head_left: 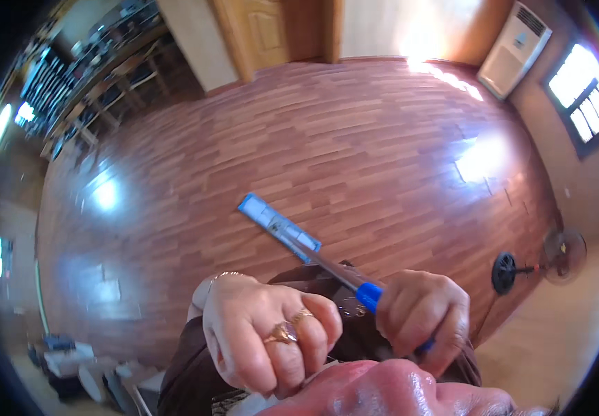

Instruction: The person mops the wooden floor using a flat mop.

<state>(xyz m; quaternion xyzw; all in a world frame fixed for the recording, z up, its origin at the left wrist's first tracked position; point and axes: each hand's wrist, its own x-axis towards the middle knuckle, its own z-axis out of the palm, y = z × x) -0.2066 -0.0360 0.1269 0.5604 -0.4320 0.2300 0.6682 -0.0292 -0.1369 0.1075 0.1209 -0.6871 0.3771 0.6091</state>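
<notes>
A flat mop's light blue, rectangular head [263, 213] lies on the wood-patterned floor ahead of me. Its thin metal pole [330, 267] slants up toward me, ending in a bright blue grip [369, 297]. My right hand [421, 319] is closed around that grip, with a bit of blue showing below the fingers. To the left of the pole, my left hand [271, 336] is curled up close to my body, apart from the pole. Rings and a thin bracelet are on it. Whatever its fingers may hold is hidden.
A standing fan [564, 255] with a round black base [503, 273] is at the right. A tall white air conditioner [514, 52] stands in the far right corner. Chairs [129, 69] line a long cluttered counter at the far left. Various pale objects [70, 360] sit at the lower left.
</notes>
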